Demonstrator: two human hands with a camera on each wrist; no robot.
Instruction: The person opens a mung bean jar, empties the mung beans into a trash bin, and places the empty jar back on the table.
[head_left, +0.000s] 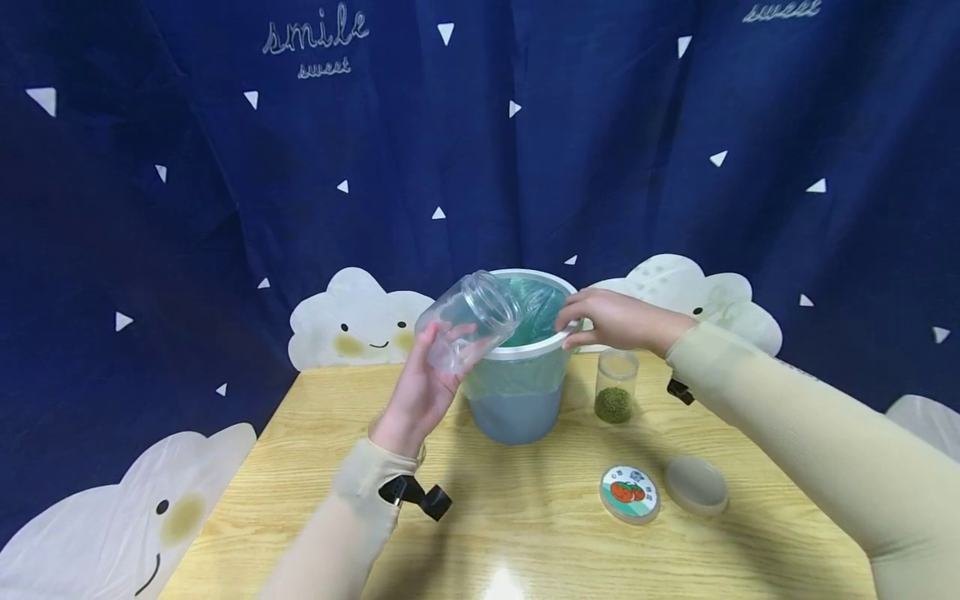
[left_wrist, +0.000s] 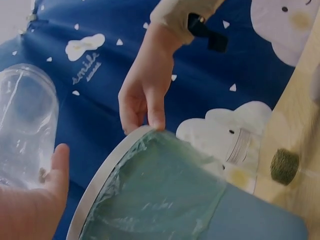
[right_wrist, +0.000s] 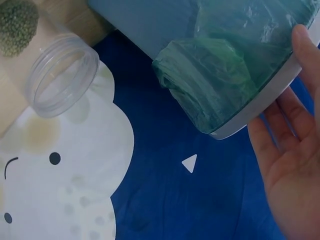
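My left hand [head_left: 423, 392] grips a clear plastic jar [head_left: 457, 321], tilted with its mouth toward the opening of a blue trash bin [head_left: 517, 412]. No contents show inside the jar. A green plastic bag [head_left: 534, 312] lines the bin and folds over its outside, below the white rim [head_left: 517, 350]. On the bin's right side, my right hand [head_left: 615, 317] pinches the rim; the right wrist view has its thumb and fingers on either side of the rim [right_wrist: 267, 102]. In the left wrist view the jar [left_wrist: 25, 125] is cut off by the frame's edge.
Right of the bin stands a clear jar [head_left: 617, 383] partly filled with small green beans. Nearer on the wooden table [head_left: 495, 508] lie a round lid with a tomato picture [head_left: 630, 493] and a plain round lid [head_left: 696, 485]. A blue curtain [head_left: 480, 150] hangs behind.
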